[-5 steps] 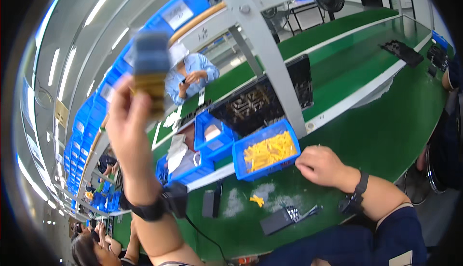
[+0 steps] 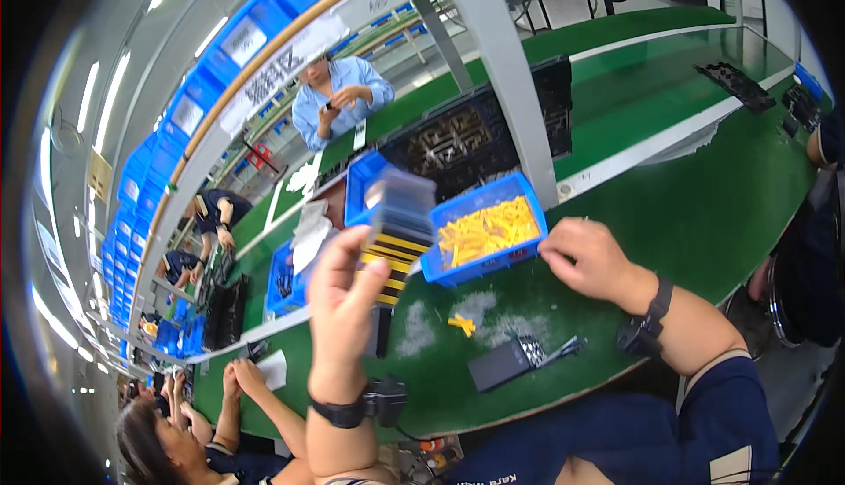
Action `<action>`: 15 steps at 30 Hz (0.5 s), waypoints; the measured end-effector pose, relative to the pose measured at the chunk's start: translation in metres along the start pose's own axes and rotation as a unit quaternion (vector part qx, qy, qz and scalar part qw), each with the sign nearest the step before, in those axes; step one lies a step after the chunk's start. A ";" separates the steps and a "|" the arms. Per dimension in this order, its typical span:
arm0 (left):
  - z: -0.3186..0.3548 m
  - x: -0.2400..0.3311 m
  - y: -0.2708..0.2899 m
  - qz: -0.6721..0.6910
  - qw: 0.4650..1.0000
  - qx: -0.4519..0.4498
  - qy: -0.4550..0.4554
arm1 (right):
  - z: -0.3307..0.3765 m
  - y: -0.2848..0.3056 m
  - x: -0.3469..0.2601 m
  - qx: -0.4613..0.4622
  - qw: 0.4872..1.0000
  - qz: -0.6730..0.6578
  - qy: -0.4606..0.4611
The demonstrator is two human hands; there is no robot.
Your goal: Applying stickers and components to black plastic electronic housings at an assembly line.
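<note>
My left hand [image 2: 343,309] is raised over the bench, its thumb and fingers closed round a block-shaped stack [image 2: 398,252] banded in yellow and black, with a grey, partly see-through upper end; motion blurs it slightly. My right hand [image 2: 585,260] has its fingers curled at the right corner of a blue bin [image 2: 480,268]; whatever they may hold is hidden. Inside this bin lie many small yellow strips [image 2: 488,231]. A few loose yellow strips [image 2: 462,325] rest on the green bench in front. Nearer to me is a flat black box [image 2: 500,365] with small silvery pieces at its right end.
More blue bins [image 2: 283,281] stand left of the yellow strips. Behind them is a black tray [image 2: 449,142], beside a white post [image 2: 506,71]. A co-worker in light blue [image 2: 356,80] sits across the bench; another person [image 2: 163,441] works at my left.
My left hand has come down and to the right with the striped stack, from high at the left to in front of the bins. My right hand stays at the bin's corner.
</note>
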State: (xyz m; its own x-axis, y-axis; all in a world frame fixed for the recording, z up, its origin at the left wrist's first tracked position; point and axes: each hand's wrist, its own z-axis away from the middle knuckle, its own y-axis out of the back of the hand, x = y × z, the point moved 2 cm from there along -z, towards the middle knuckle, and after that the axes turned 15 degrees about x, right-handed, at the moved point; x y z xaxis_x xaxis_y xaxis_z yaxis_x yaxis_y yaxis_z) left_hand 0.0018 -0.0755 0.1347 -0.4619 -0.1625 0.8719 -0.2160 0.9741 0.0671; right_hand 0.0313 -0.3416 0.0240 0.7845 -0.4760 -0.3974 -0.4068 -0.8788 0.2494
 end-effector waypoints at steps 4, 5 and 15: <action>0.031 -0.065 0.009 0.014 0.985 -0.049 0.162 | -0.002 -0.006 -0.002 0.058 0.998 0.015 -0.009; 0.036 -0.072 0.008 0.026 0.983 -0.050 0.174 | -0.004 -0.006 -0.011 0.045 0.999 0.017 0.002; 0.049 -0.096 -0.007 0.083 0.976 -0.105 0.169 | -0.017 -0.072 -0.083 -0.204 0.962 0.016 0.178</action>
State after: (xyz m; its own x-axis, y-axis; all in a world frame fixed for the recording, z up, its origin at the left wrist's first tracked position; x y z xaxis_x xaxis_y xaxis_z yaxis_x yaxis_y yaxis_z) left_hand 0.0059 -0.0746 0.0266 -0.1575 0.0276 0.9871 0.0356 0.9991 -0.0222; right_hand 0.0039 -0.2381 0.0542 0.9149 -0.3969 -0.0737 -0.2729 -0.7426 0.6117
